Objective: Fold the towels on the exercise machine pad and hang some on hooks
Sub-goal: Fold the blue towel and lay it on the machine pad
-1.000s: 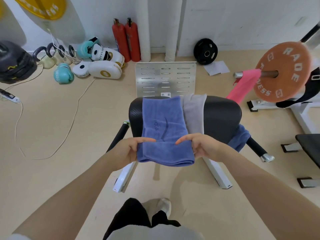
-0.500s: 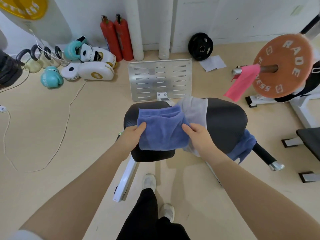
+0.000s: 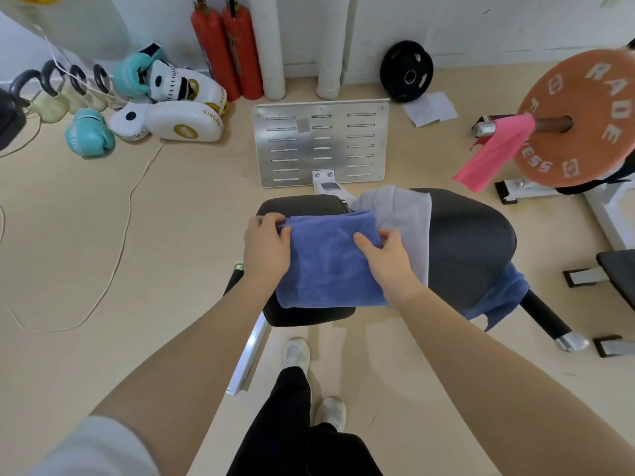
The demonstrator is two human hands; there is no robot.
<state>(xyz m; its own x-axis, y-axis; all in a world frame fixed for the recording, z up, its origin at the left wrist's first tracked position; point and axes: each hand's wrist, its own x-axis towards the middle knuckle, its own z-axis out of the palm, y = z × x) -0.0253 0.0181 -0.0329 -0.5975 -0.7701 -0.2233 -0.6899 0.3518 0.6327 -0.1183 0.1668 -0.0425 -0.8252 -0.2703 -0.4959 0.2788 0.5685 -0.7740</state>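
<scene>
A folded blue towel [image 3: 330, 269] lies on the left part of the black exercise machine pad [image 3: 470, 242]. My left hand [image 3: 266, 247] grips the towel's far left corner, fingers curled over the folded edge. My right hand [image 3: 385, 255] pinches the towel's far right edge between thumb and fingers. A grey towel [image 3: 407, 218] is spread on the pad just right of the blue one, partly under my right hand. A second blue towel [image 3: 498, 297] hangs off the pad's right side. A pink towel [image 3: 494, 152] hangs over the barbell end at the right.
An orange weight plate [image 3: 584, 108] on the barbell stands at the right, with another bench pad [image 3: 618, 269] beyond. A metal footplate [image 3: 323, 142] lies behind the pad. Fire extinguishers [image 3: 226, 46], boxing gloves [image 3: 89, 134], kettlebells and a cord [image 3: 117, 242] occupy the floor at left.
Both hands carried the towel's near edge away from me, folding it in half on the pad. They now hold the far edge. The camera moved closer.
</scene>
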